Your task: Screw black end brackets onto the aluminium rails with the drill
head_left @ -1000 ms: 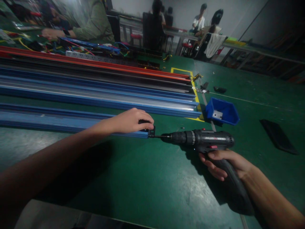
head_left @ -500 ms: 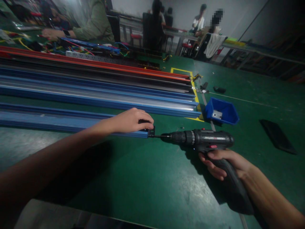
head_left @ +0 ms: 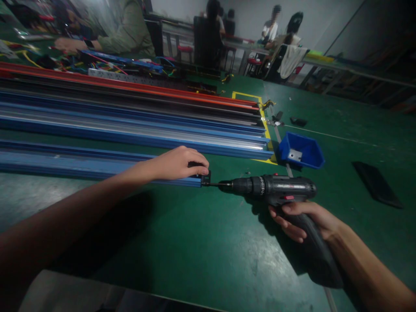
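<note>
My left hand (head_left: 178,163) is curled over the near end of a long blue rail (head_left: 81,167) that lies on the green table, its fingertips pressing a small black end piece (head_left: 206,177) against the rail's end. My right hand (head_left: 303,219) grips the handle of a black cordless drill (head_left: 279,189). The drill points left and lies level. Its bit (head_left: 211,184) touches the black end piece.
Several long blue, silver, black and orange rails (head_left: 136,117) lie side by side behind the near one. A blue bin (head_left: 302,151) holding a metal piece stands to the right, with a flat black object (head_left: 377,184) beyond it. Other people sit at the tables behind.
Almost nothing differs. The view has shifted slightly, and the drill and both hands sit a few pixels to the left and higher.
</note>
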A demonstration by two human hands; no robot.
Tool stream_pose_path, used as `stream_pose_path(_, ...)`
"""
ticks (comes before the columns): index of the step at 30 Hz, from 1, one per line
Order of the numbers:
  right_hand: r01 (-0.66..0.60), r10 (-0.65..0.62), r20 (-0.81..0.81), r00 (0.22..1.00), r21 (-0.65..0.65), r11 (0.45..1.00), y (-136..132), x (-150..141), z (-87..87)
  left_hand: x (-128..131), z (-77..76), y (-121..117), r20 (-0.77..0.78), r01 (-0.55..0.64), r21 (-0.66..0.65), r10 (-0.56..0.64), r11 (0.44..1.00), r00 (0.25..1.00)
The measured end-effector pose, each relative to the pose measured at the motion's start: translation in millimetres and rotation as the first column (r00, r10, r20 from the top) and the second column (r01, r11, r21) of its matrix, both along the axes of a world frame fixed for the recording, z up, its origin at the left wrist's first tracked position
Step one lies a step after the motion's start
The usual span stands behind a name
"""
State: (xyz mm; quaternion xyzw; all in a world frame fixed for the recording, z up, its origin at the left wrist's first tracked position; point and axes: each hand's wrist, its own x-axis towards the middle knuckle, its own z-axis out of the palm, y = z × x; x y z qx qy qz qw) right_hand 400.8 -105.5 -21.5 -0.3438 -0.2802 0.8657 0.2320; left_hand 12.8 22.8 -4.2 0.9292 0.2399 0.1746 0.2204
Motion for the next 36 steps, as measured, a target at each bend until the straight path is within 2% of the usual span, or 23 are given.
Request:
stream_pose_path(12,-0.046,0.046,-0.001,0.999,0.112,0.993,1.9,-3.7,3.2,0.0,0.0,-0.1,0.017,0.002,-0.021,-0.002,1.000,1.000)
stream_pose_path(18,-0.080,0.080,0.006,0.997,0.088,0.993,1.7,-1.8,1.0,0.6,-0.8,0.6,0.020,0.005,-0.025,-0.004,1.000,1.000)
stream_pose_path(36,-0.057,0.060,-0.038,0.997,0.078,0.995,0.7,-0.9,0.1,0.3,0.6,0.4,0.022,-0.001,-0.031,0.001,1.000,1.000)
